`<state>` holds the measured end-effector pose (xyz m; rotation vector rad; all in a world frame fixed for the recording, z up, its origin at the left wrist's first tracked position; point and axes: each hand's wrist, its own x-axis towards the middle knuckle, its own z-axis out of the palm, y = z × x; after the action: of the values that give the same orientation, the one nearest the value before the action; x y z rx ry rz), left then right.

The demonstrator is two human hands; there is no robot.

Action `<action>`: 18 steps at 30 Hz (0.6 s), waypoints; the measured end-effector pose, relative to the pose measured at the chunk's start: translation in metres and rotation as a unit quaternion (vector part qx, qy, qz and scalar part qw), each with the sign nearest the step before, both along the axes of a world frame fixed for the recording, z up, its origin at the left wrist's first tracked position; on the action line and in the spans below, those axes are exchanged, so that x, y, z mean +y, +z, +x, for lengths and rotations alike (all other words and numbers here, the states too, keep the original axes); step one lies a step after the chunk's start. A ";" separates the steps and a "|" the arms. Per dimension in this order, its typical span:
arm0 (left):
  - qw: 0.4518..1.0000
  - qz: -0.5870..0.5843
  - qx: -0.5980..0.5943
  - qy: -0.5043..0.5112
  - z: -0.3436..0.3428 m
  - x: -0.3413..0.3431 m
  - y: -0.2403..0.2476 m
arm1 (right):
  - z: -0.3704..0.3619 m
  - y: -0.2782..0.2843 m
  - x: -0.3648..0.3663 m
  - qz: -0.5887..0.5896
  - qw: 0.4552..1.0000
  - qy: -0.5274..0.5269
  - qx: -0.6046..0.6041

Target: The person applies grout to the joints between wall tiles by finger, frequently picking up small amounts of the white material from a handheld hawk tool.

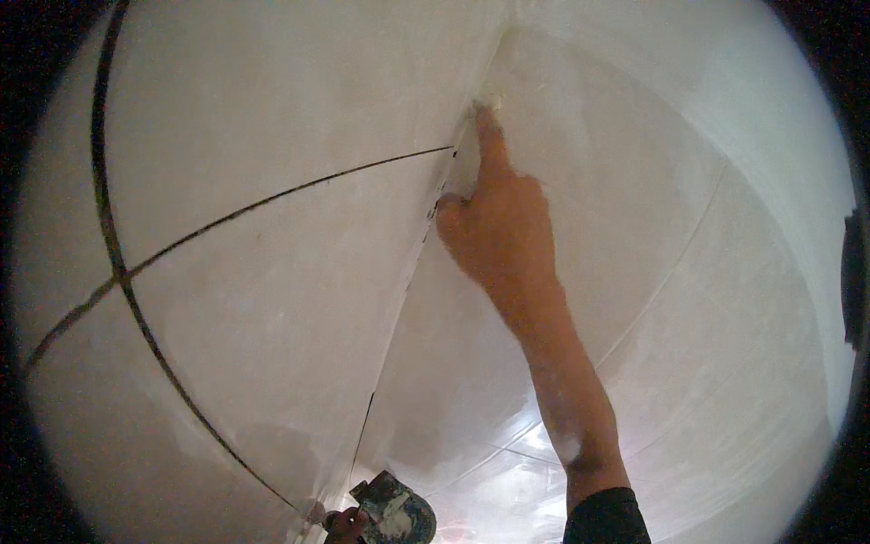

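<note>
My right hand (503, 213) reaches up over the pale tiles, its index finger stretched out. The fingertip touches a small patch of whitish paste (494, 102) beside the slanting joint (399, 304) where two tiled faces meet. Its thumb sticks out toward that joint, the other fingers look curled, and nothing shows in the hand. At the lower edge, my left hand (346, 526) is partly cut off. It grips the side of a dark, rounded, paste-smeared holder (397, 512), whose exact kind I cannot make out.
Wide dark joints (119, 272) cross between the tiles on the left. Thinner, lighter joints (675, 258) run across the tiled face on the right. Bright light reflects off the glossy tiles (526, 453) low down. A dark object (853, 279) stands at the far right rim.
</note>
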<state>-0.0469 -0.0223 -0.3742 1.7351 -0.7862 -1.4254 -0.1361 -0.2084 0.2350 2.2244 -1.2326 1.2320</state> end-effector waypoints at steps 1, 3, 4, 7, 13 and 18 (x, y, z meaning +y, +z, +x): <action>0.999 0.021 0.032 -0.003 0.003 0.001 0.005 | 0.003 -0.002 0.005 0.002 0.998 -0.053 0.027; 0.999 -0.003 0.045 0.002 0.013 0.010 -0.039 | 0.004 0.007 0.017 0.019 1.000 -0.008 0.000; 0.998 -0.026 0.064 -0.006 0.011 0.007 -0.037 | 0.000 0.012 0.020 0.038 0.999 0.024 -0.023; 0.992 -0.080 0.101 0.004 -0.008 0.020 0.058 | -0.011 0.043 -0.001 -0.137 0.988 0.069 -0.027; 0.985 -0.060 0.160 -0.013 0.004 -0.026 -0.019 | -0.007 0.003 -0.026 -0.053 0.997 -0.022 0.052; 0.977 -0.056 0.202 0.041 0.002 -0.030 -0.073 | -0.017 -0.058 -0.023 0.069 0.989 -0.071 0.109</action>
<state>-0.0448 -0.0521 -0.4476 1.3160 -0.5550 -1.5761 -0.1533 -0.2311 0.1772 2.2505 -1.3953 0.8503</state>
